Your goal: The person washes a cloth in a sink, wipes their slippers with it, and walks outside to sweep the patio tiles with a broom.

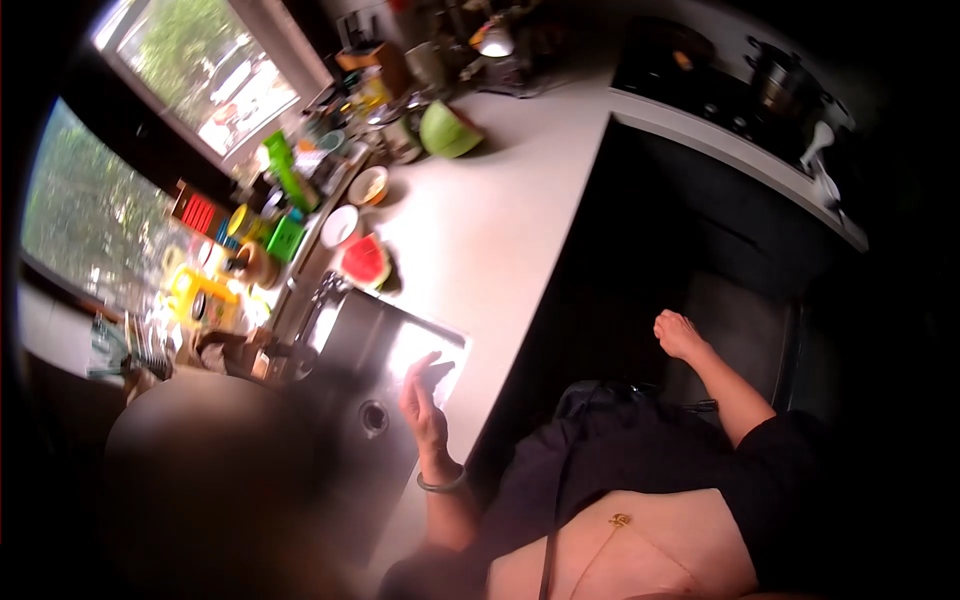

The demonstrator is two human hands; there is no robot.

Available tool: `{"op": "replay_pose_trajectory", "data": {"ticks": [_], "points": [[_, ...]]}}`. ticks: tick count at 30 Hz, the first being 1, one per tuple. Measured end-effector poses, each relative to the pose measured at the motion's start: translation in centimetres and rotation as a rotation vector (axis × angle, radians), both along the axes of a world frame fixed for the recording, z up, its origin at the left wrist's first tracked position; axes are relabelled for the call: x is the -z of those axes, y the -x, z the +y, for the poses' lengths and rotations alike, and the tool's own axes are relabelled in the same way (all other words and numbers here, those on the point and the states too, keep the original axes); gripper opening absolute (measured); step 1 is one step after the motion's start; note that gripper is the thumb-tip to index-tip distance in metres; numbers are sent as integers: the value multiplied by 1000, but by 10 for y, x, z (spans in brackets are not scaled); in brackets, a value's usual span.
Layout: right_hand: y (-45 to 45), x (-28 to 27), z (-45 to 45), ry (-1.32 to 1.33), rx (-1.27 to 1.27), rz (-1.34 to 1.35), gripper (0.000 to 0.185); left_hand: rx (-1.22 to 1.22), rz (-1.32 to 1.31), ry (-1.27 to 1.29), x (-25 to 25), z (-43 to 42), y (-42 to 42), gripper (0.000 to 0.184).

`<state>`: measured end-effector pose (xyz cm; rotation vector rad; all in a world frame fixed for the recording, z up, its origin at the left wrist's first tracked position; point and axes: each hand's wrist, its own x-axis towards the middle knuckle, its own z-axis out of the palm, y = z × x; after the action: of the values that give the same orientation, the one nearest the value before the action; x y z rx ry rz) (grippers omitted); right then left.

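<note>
My left hand (425,405), with a bracelet (442,480) on its wrist, is raised over the right edge of the steel sink (355,350). Its fingers are stretched out and apart, and I see nothing in them. My right hand (680,335) hangs in front of the dark cabinets, away from the counter, with its fingers curled into a loose fist. Nothing shows in it. Beyond the sink, a cut piece of watermelon (366,262) with red flesh lies on the counter (500,210), beside a white bowl (341,228).
Farther back are another small bowl (369,186) and a large watermelon piece (449,131). Bottles and containers crowd the window ledge, among them a yellow jug (195,290). A pot (782,80) stands on the stove at the back right. A blurred round shape fills the lower left.
</note>
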<state>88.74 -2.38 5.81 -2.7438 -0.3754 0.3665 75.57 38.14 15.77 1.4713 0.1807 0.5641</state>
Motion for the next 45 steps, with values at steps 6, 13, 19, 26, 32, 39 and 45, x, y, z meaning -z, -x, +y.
{"op": "replay_pose_trajectory", "data": {"ticks": [6, 13, 19, 26, 32, 39, 45], "points": [[68, 70, -180, 227, 48, -44, 20, 302, 40, -228, -25, -106, -60, 25], [202, 200, -319, 50, 606, 112, 33, 701, 169, 33, -10, -263, -134, 31], [336, 214, -296, -494, 1347, 687, 39, 1321, 179, -138, -24, -391, -176, 20], [422, 190, -133, -578, 1762, 731, 39, 1716, 317, -135, 71, -511, -244, 42], [437, 180, -31, -748, 2160, 587, 39, 2166, 240, -257, 55, -639, -199, 37], [483, 197, 55, -888, 2440, 450, 38, 2510, -230, -325, 14, -731, 10, 57], [622, 210, 69, -639, 2591, 336, 38, 2882, 104, -378, 41, -748, 204, 53]]}}
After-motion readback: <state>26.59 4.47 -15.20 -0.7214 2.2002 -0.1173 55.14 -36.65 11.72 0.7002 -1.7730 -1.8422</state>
